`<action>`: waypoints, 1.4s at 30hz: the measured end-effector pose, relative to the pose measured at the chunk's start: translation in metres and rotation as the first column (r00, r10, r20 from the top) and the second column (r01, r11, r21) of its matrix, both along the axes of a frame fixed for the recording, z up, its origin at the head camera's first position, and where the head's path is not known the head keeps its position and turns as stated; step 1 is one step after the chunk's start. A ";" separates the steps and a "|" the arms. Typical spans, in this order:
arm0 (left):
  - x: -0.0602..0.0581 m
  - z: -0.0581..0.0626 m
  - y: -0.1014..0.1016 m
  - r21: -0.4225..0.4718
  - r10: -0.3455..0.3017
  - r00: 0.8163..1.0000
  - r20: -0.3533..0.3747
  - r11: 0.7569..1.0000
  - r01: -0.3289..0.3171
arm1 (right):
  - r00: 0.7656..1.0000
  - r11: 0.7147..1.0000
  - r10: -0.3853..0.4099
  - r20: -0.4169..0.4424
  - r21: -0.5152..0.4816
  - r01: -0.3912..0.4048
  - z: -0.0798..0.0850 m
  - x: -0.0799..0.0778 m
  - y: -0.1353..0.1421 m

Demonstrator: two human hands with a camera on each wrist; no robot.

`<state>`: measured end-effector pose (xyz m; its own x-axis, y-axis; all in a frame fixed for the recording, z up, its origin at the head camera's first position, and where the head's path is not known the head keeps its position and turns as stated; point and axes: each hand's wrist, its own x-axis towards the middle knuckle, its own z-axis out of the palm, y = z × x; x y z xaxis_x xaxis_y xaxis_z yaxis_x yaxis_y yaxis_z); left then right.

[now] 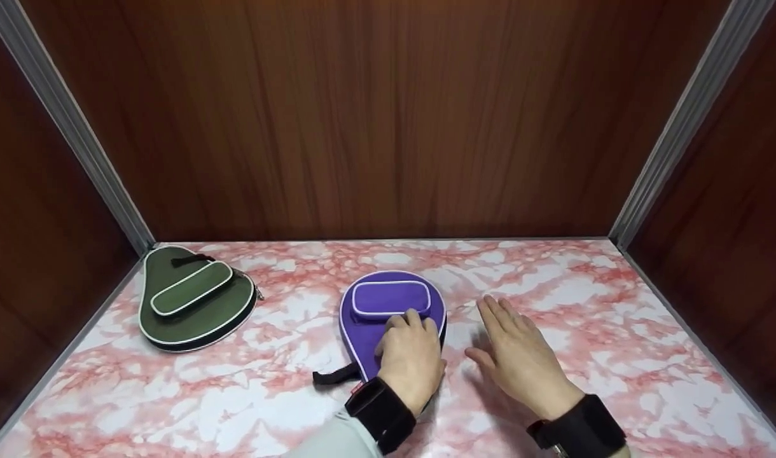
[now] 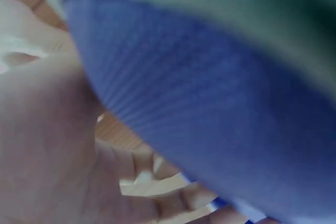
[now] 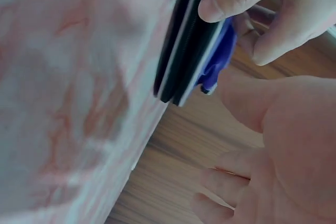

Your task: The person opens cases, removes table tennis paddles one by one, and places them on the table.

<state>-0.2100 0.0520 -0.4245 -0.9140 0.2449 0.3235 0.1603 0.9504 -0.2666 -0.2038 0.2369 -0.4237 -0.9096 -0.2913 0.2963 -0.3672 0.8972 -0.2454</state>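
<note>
A purple table tennis bat case [image 1: 391, 297] with white piping and a raised zip pocket lies at the middle of the table, pocket at the far end. My left hand [image 1: 412, 359] grips its right side. The fingers bend over the top near the pocket, while the thumb [image 3: 212, 9] presses the black zipped side in the right wrist view. The hand and wristband hide the narrow end of the case. To the right of it, my right hand [image 1: 521, 356] is held apart with fingers straight, palm turned towards the case, holding nothing.
A green bat case [image 1: 203, 318] with white piping lies at the back left, by the left wall. A black strap [image 1: 334, 376] sticks out left from the purple case. Brown wooden panels [image 1: 388, 127] enclose the pink-and-white marbled table [image 1: 267, 394] at the back and sides.
</note>
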 end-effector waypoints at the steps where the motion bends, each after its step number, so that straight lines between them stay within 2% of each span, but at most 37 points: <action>1: -0.001 -0.001 0.000 0.000 0.002 1.000 -0.007 1.000 -0.002 | 1.000 1.000 -0.007 0.006 0.000 0.007 -0.001 0.000 0.000; 5: -0.005 -0.003 -0.002 0.029 -0.015 0.999 -0.036 0.999 0.016 | 0.999 0.999 -0.029 0.027 0.017 0.029 -0.005 -0.003 0.002; 10: -0.007 -0.004 -0.010 0.066 -0.082 0.993 -0.089 0.994 0.088 | 0.998 0.999 -0.035 0.048 0.012 0.035 -0.006 -0.004 0.003; 15: -0.007 -0.005 -0.016 0.127 -0.123 0.980 -0.155 0.981 0.143 | 0.998 0.999 -0.038 0.047 0.011 0.038 -0.004 -0.004 0.003; 21: -0.008 -0.010 -0.021 0.160 -0.158 0.962 -0.223 0.968 0.196 | 0.999 0.999 -0.039 0.032 0.030 0.038 -0.005 -0.005 0.002; 26: -0.012 -0.012 -0.025 0.242 -0.172 0.942 -0.289 0.939 0.246 | 1.000 0.999 -0.030 0.003 0.035 0.029 -0.006 -0.006 0.003; 30: -0.016 -0.009 -0.030 0.386 -0.181 0.938 -0.295 0.876 0.290 | 1.000 0.999 -0.029 0.003 0.040 0.028 -0.004 -0.006 0.002; 35: -0.017 -0.008 -0.037 0.550 -0.208 0.936 -0.283 0.764 0.336 | 0.999 0.998 -0.036 0.014 0.049 0.035 -0.002 -0.006 -0.001; 39: -0.017 -0.007 -0.045 0.669 -0.272 0.934 -0.231 0.653 0.355 | 0.999 0.998 -0.042 0.017 0.049 0.041 -0.001 -0.004 -0.005; 42: -0.017 -0.005 -0.052 0.757 -0.324 0.935 -0.147 0.572 0.317 | 0.999 0.998 -0.045 0.027 0.040 0.043 0.000 -0.003 -0.010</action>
